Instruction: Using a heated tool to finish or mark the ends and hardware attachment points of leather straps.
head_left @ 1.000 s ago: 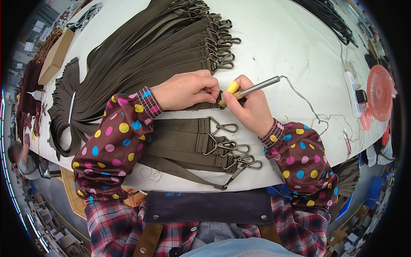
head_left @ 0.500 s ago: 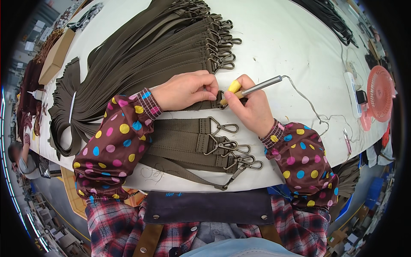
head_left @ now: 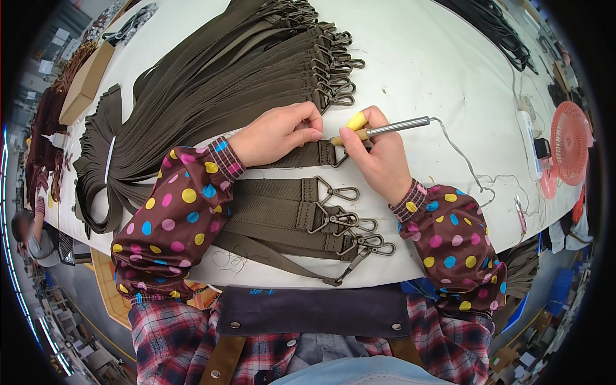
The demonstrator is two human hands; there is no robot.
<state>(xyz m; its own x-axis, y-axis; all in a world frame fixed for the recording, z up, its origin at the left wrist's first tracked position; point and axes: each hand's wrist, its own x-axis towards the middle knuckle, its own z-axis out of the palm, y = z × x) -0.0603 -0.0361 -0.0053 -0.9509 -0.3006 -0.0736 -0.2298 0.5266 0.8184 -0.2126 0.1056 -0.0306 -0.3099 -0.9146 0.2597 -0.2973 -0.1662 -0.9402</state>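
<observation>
My right hand (head_left: 383,159) grips a corded soldering iron (head_left: 401,125) with a metal barrel and a tan front part. A yellow cover sits on its index finger. The iron's front end meets the end of a dark olive webbing strap (head_left: 308,156) by its metal ring; the tip itself is hard to see. My left hand (head_left: 277,133) hovers over the same strap, thumb and index finger pinched; whatever is between them is too small to make out. Closer to me lie several finished-looking strap ends (head_left: 269,202) with metal snap hooks (head_left: 343,192).
A big bundle of similar straps (head_left: 205,83), tied with a white band (head_left: 110,160), covers the table's left and far side. The iron's cable (head_left: 465,160) runs right toward a power strip (head_left: 529,144) and pink basket (head_left: 570,142). Small snips (head_left: 520,212) lie at the right edge.
My left fingertips have shifted slightly up and left, away from the strap's end. The iron in my right hand has tilted a little flatter, and more of the strap end shows.
</observation>
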